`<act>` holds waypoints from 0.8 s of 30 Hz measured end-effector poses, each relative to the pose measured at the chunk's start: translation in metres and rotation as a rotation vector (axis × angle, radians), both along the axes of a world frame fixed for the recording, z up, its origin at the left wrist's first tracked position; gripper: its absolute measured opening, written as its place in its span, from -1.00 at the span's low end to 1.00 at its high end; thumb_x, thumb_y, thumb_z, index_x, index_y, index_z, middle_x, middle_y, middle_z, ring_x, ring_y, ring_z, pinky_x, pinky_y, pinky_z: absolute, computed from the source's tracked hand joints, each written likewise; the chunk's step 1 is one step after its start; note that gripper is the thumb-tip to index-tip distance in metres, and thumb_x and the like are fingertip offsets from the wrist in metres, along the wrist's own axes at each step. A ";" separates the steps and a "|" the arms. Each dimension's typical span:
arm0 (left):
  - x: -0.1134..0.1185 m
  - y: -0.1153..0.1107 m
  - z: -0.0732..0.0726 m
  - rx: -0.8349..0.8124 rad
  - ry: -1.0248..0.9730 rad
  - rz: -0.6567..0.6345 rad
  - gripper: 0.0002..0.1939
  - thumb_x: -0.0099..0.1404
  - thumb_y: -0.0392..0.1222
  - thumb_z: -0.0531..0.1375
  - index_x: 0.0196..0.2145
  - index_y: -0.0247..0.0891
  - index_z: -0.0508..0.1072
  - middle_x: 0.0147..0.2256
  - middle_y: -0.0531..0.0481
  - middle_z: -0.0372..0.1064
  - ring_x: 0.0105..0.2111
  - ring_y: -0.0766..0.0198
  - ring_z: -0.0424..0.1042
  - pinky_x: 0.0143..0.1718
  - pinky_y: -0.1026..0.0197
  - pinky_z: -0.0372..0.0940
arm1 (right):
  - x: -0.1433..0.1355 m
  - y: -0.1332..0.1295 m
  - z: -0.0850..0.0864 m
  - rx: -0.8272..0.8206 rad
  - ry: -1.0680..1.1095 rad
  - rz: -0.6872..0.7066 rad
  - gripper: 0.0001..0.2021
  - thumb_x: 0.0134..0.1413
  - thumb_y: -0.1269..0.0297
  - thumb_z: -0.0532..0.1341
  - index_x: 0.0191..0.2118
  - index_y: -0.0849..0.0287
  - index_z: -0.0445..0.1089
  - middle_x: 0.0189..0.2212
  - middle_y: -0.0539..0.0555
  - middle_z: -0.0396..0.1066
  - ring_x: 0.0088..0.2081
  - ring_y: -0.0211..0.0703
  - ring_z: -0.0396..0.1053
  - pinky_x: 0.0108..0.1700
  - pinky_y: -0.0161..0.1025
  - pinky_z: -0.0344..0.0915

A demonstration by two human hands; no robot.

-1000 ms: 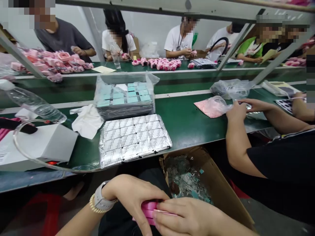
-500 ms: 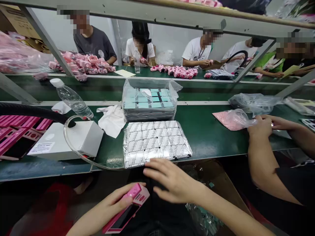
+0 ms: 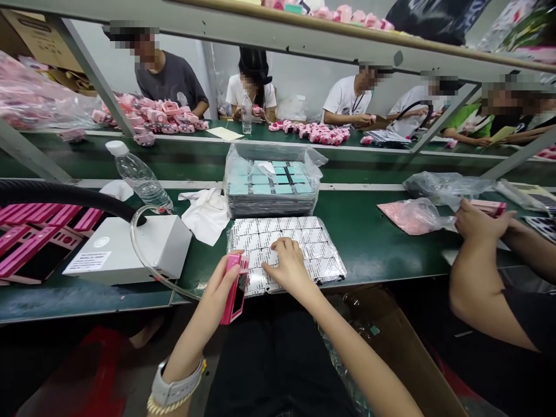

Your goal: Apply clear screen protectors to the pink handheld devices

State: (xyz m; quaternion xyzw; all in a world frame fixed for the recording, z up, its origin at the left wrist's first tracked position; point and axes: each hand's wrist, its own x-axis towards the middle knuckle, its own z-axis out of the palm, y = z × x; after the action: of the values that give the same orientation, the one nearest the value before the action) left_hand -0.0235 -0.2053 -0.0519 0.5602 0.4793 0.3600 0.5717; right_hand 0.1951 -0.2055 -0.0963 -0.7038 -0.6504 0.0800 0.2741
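My left hand (image 3: 222, 285) is wrapped round a pink device with a dark screen (image 3: 238, 292), held tilted just above the bench's front edge. My right hand (image 3: 288, 262) is over a plastic-wrapped sheet of white printed pieces (image 3: 319, 252). Its fingers are bent and apart, the thumb out to the side, with nothing seen in them; whether the fingertips touch the sheet I cannot tell. Behind the sheet stands a clear bag of stacked pale-blue pieces (image 3: 282, 184). More pink devices (image 3: 37, 249) lie in a pile at the far left.
A white box (image 3: 134, 255), a clear hose (image 3: 138, 243), a water bottle (image 3: 141, 176) and a crumpled white cloth (image 3: 206, 217) are at left. On the right, a co-worker's hands (image 3: 482, 223) hold a pink item beside a pink bag (image 3: 406, 217). A shelf beam (image 3: 304, 49) crosses overhead.
Both hands have risen and moved forward: my left with the pink device toward the bench edge, my right from the sheet's front edge to over its middle. The co-worker's hands now show a pink item.
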 end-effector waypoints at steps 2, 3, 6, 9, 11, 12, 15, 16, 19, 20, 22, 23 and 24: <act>0.010 0.008 -0.003 0.035 0.032 0.026 -0.39 0.49 0.32 0.16 0.27 -0.10 0.49 0.32 -0.14 0.47 0.39 -0.14 0.35 0.40 -0.03 0.21 | -0.004 0.002 -0.002 0.006 0.004 -0.061 -0.73 0.10 0.25 0.35 -0.14 0.09 0.29 -0.03 0.19 0.40 0.01 0.17 0.37 0.05 0.10 0.43; 0.014 0.011 -0.004 0.030 0.047 0.031 -0.41 0.51 0.30 0.15 0.27 -0.09 0.49 0.30 -0.13 0.49 0.38 -0.13 0.36 0.41 -0.03 0.19 | -0.006 0.003 -0.002 0.010 0.005 -0.090 -0.72 0.06 0.26 0.35 -0.17 0.07 0.25 -0.05 0.17 0.38 -0.01 0.16 0.36 0.04 0.09 0.43; 0.022 0.017 -0.005 0.014 0.099 0.033 -0.45 0.53 0.27 0.12 0.23 -0.13 0.49 0.17 -0.17 0.57 0.31 -0.17 0.42 0.39 -0.09 0.18 | -0.013 0.005 -0.005 0.028 -0.001 -0.154 -0.67 0.00 0.27 0.34 -0.19 0.05 0.17 -0.09 0.16 0.34 -0.03 0.15 0.33 0.03 0.10 0.42; 0.026 0.019 -0.003 0.016 0.149 0.032 -0.48 0.54 0.26 0.09 0.20 -0.14 0.49 0.13 -0.19 0.59 0.27 -0.22 0.45 0.37 -0.15 0.18 | -0.021 0.006 -0.004 0.053 -0.021 -0.182 -0.64 -0.02 0.29 0.32 -0.14 0.06 0.16 -0.08 0.19 0.32 -0.03 0.18 0.31 0.05 0.15 0.42; 0.026 0.019 0.000 0.019 0.176 0.031 -0.50 0.55 0.25 0.08 0.19 -0.12 0.48 0.15 -0.20 0.58 0.24 -0.23 0.47 0.35 -0.18 0.19 | -0.026 0.005 -0.002 0.063 -0.040 -0.179 -0.62 -0.03 0.33 0.31 -0.10 0.09 0.18 -0.04 0.24 0.33 -0.02 0.20 0.31 0.06 0.17 0.42; 0.026 0.019 0.001 0.019 0.188 0.032 -0.50 0.56 0.25 0.06 0.19 -0.11 0.48 0.15 -0.21 0.57 0.23 -0.24 0.47 0.34 -0.18 0.20 | -0.028 0.005 -0.001 0.064 -0.050 -0.173 -0.60 -0.04 0.36 0.31 -0.07 0.10 0.20 0.00 0.28 0.34 -0.01 0.21 0.32 0.06 0.17 0.43; 0.024 0.019 0.002 0.011 0.227 0.040 -0.50 0.57 0.26 0.03 0.17 -0.10 0.46 0.13 -0.22 0.58 0.17 -0.25 0.49 0.28 -0.19 0.24 | -0.032 0.005 0.005 0.051 -0.062 -0.153 -0.56 -0.10 0.44 0.30 -0.04 0.14 0.25 0.07 0.34 0.37 -0.03 0.20 0.37 -0.04 0.09 0.46; 0.024 0.020 0.003 0.007 0.239 0.046 -0.50 0.57 0.25 0.02 0.18 -0.10 0.46 0.11 -0.22 0.58 0.14 -0.25 0.50 0.26 -0.19 0.25 | -0.033 0.005 0.008 0.045 -0.057 -0.152 -0.57 -0.12 0.45 0.31 -0.05 0.14 0.28 0.06 0.34 0.39 -0.05 0.19 0.39 -0.10 0.04 0.46; 0.024 0.022 0.003 -0.003 0.265 0.060 -0.53 0.58 0.23 0.01 0.17 -0.08 0.45 0.05 -0.24 0.58 0.07 -0.24 0.53 0.20 -0.17 0.28 | -0.030 0.004 0.015 0.033 -0.012 -0.169 -0.71 -0.09 0.42 0.32 -0.18 0.14 0.33 -0.12 0.27 0.48 -0.17 0.12 0.45 -0.25 -0.08 0.43; 0.024 0.022 0.004 -0.005 0.268 0.063 -0.54 0.58 0.23 0.01 0.16 -0.07 0.45 0.03 -0.24 0.58 0.05 -0.23 0.53 0.18 -0.16 0.29 | -0.027 0.003 0.019 0.037 0.011 -0.180 -0.77 -0.06 0.40 0.32 -0.24 0.13 0.34 -0.21 0.22 0.50 -0.24 0.08 0.46 -0.28 -0.10 0.41; 0.026 0.022 0.006 -0.011 0.265 0.065 -0.55 0.57 0.23 0.02 0.15 -0.06 0.46 0.01 -0.23 0.58 0.04 -0.23 0.54 0.17 -0.15 0.30 | -0.014 -0.002 0.025 0.060 0.070 -0.201 -0.88 0.00 0.37 0.32 -0.35 0.10 0.35 -0.36 0.12 0.51 -0.37 -0.02 0.47 -0.34 -0.15 0.40; 0.026 0.021 0.007 -0.016 0.260 0.067 -0.55 0.57 0.24 0.03 0.15 -0.05 0.46 0.01 -0.22 0.58 0.05 -0.24 0.54 0.18 -0.16 0.29 | -0.004 -0.005 0.029 0.082 0.103 -0.211 -0.90 0.04 0.36 0.31 -0.39 0.10 0.36 -0.42 0.08 0.52 -0.41 -0.05 0.48 -0.37 -0.17 0.40; 0.027 0.021 0.008 -0.021 0.252 0.069 -0.55 0.57 0.25 0.04 0.15 -0.05 0.47 0.01 -0.22 0.58 0.06 -0.25 0.53 0.20 -0.17 0.28 | 0.007 -0.010 0.032 0.113 0.137 -0.224 -0.89 0.07 0.35 0.31 -0.43 0.09 0.38 -0.47 0.05 0.52 -0.45 -0.07 0.50 -0.39 -0.19 0.42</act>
State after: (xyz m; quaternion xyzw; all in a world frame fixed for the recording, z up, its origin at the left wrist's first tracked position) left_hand 0.0036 -0.1839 -0.0442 0.5781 0.5702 0.3010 0.5001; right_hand 0.2019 -0.2150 -0.0645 -0.7483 -0.5511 0.0599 0.3643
